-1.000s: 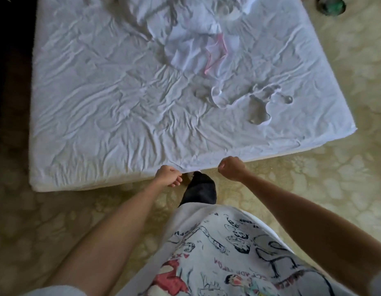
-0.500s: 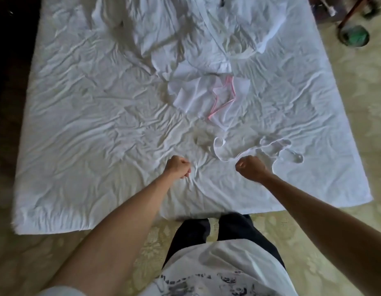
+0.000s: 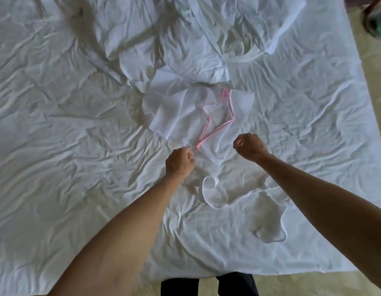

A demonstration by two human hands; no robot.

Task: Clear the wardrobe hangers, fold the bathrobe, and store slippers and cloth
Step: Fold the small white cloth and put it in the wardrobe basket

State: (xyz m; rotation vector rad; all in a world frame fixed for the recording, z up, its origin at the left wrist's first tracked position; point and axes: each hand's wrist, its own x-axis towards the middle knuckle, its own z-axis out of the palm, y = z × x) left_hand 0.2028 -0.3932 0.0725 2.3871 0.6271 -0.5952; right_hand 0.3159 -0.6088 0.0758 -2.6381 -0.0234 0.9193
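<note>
hands (image 3: 213, 154) fisted over bed (image 3: 57, 146), cloth (image 3: 185, 112)

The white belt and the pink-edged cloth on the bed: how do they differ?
The white belt is a narrow strip, looping loosely; the pink-edged cloth is a broad, crumpled sheet. The belt is all white; the cloth has pink trim. The belt lies nearer the person. Both rest on the bed sheet.

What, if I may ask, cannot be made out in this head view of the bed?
- Bathrobe: its upper part is cut off by the top edge.
- Green object: blurred and cropped at the right edge, so it cannot be identified.
- Left hand and right hand: fingers curled away; whether they pinch any fabric is hidden.
</note>
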